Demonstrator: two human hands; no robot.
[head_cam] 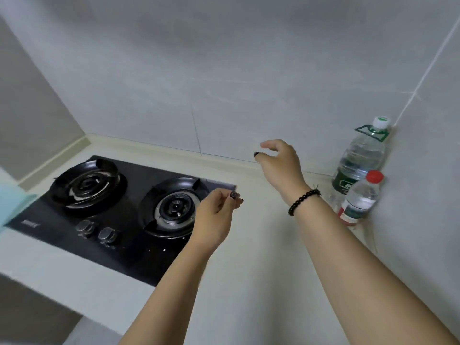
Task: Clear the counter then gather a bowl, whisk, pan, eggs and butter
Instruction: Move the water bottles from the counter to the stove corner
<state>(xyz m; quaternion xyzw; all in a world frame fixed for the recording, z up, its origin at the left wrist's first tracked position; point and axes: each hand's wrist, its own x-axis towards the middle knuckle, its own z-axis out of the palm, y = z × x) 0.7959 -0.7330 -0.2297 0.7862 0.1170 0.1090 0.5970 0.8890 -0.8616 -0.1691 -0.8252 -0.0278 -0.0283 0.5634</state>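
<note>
My left hand [216, 217] hovers over the pale counter [254, 257] by the right edge of the black gas hob [119, 207], fingers loosely curled and holding nothing. My right hand [280, 161] is raised further back near the wall, fingers relaxed and empty, with a black bead bracelet on its wrist. A large water bottle with a white cap [361, 158] and a small bottle with a red cap [361, 197] stand in the right corner. No bowl, whisk, pan, eggs or butter show.
The hob has two burners and two knobs [97, 231] at its front. A light blue object [12, 202] pokes in at the left edge. Tiled walls close the counter at the back and on the right.
</note>
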